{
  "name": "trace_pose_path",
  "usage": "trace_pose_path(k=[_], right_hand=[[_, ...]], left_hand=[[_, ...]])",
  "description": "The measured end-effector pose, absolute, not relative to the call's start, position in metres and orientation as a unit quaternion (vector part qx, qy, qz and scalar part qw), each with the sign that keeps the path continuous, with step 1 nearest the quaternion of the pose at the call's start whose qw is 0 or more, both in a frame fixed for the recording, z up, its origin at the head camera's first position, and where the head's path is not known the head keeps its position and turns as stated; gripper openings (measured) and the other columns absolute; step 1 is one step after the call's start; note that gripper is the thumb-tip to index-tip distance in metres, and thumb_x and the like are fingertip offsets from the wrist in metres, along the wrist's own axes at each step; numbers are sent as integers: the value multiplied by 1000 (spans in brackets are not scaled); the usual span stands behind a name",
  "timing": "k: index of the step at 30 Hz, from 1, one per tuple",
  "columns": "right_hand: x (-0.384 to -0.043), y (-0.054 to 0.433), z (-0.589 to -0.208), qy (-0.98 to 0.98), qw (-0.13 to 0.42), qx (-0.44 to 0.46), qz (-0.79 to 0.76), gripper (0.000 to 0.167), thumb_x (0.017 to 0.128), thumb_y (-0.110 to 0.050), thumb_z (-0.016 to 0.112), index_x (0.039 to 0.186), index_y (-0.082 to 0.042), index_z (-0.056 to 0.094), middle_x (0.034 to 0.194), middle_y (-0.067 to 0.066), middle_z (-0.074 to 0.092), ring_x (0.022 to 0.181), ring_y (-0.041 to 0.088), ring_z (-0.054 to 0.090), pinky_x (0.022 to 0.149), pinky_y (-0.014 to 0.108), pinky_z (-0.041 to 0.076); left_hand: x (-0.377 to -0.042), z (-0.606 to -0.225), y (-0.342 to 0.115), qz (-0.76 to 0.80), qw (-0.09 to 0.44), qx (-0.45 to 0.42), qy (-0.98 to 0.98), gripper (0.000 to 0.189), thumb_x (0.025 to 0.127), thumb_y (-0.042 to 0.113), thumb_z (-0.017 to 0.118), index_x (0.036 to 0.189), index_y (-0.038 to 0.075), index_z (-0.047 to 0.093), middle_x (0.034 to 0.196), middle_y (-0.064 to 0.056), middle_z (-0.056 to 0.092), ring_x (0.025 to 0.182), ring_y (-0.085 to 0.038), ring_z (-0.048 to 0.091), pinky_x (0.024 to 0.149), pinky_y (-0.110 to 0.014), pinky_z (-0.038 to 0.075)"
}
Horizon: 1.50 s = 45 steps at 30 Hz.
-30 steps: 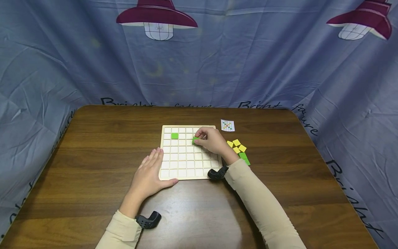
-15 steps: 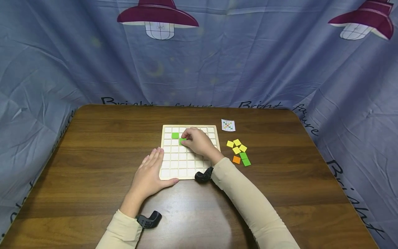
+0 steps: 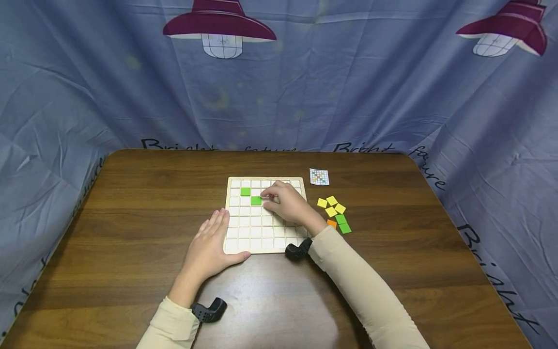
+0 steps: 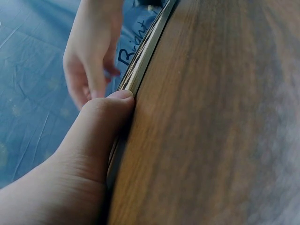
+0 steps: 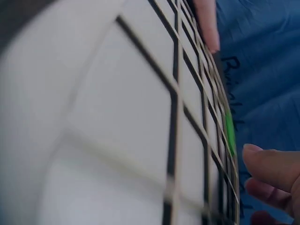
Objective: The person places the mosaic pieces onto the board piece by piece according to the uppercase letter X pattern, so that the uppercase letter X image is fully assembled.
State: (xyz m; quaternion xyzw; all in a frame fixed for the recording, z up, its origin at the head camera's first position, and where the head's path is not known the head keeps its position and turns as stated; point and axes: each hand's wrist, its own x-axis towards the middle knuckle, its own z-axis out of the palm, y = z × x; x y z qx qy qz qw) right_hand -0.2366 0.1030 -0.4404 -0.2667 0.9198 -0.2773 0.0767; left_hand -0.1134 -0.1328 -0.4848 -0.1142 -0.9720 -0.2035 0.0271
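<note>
A square wooden grid board (image 3: 255, 232) with white cells lies on the table. Two green tiles sit in it diagonally, one (image 3: 245, 192) in the upper left and another (image 3: 255, 200) a row lower and one column to the right. My left hand (image 3: 207, 245) rests at the board's left side, fingers straight along the edge, thumb at the front edge. Just right of the lower green tile hovers my right hand (image 3: 285, 202), thumb and fingers parted with nothing seen between them. The right wrist view shows a gap between its thumb (image 5: 267, 164) and the green tile (image 5: 229, 133).
Right of the board lie several yellow tiles (image 3: 331, 200), an orange tile (image 3: 332, 223) partly behind the right wrist, and two loose green tiles (image 3: 343, 225). A small printed pattern card (image 3: 319, 177) lies beyond them. A patterned curtain (image 3: 279, 97) hangs behind the table.
My right hand carried a green tile leftward over the board, set it in a cell diagonal to the first one and let go, then drew back slightly right. My left hand stayed put.
</note>
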Motion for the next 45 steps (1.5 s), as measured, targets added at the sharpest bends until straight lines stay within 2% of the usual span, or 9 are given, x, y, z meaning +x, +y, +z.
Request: trace_pose_path(k=[6, 14, 20, 29, 32, 37, 40, 45], right_hand=[[-226, 150, -436, 922, 71, -251, -285, 23, 94, -22, 68, 115, -12, 71, 96, 1, 63, 86, 16, 56, 77, 33, 48], [-205, 224, -433, 942, 77, -207, -253, 19, 92, -18, 71, 110, -11, 72, 97, 3, 64, 91, 20, 58, 81, 38, 50], [-193, 251, -435, 951, 78, -196, -228, 20, 88, -19, 75, 106, -11, 73, 99, 3, 66, 94, 21, 60, 85, 41, 51], [-186, 256, -442, 958, 75, -170, -219, 21, 84, -23, 79, 102, -14, 72, 103, 3, 65, 105, 28, 53, 91, 45, 46], [-189, 254, -443, 954, 81, -167, -237, 19, 83, -22, 80, 97, -15, 69, 97, 0, 65, 98, 24, 54, 86, 38, 45], [-197, 247, -445, 931, 90, -152, -320, 19, 85, -18, 79, 97, -14, 63, 88, 1, 64, 81, 17, 55, 71, 27, 46], [-204, 237, -447, 919, 78, -149, -358, 18, 87, -18, 77, 98, -13, 64, 89, 2, 65, 77, 17, 55, 66, 25, 46], [-213, 207, -448, 905, 70, -160, -387, 16, 88, -16, 76, 99, -12, 65, 88, 3, 66, 74, 17, 54, 64, 25, 45]], left_hand=[[-114, -487, -132, -205, 26, -113, -972, 122, 73, 78, 66, 156, 0, 23, 164, -16, 24, 154, -30, 21, 125, -47, 22], [-115, -488, -133, -203, 23, -114, -972, 122, 74, 80, 62, 157, 1, 22, 164, -15, 22, 154, -30, 19, 126, -47, 20], [-115, -487, -133, -207, 25, -113, -972, 122, 73, 80, 63, 157, 1, 23, 164, -15, 23, 154, -29, 19, 125, -48, 21], [-114, -485, -132, -205, 28, -115, -972, 122, 73, 79, 64, 156, -1, 24, 164, -16, 24, 153, -30, 21, 125, -48, 21], [-114, -486, -132, -205, 28, -114, -972, 122, 73, 79, 64, 156, -1, 24, 164, -16, 24, 153, -31, 21, 125, -48, 21], [-114, -486, -132, -207, 26, -115, -971, 122, 73, 80, 64, 156, 0, 23, 164, -16, 23, 154, -31, 21, 125, -48, 21], [-115, -486, -132, -207, 25, -115, -971, 123, 73, 80, 64, 156, 0, 23, 164, -16, 23, 154, -31, 20, 125, -48, 21], [-115, -486, -132, -208, 25, -114, -971, 123, 73, 80, 64, 157, 0, 22, 164, -16, 22, 154, -30, 20, 125, -48, 21]])
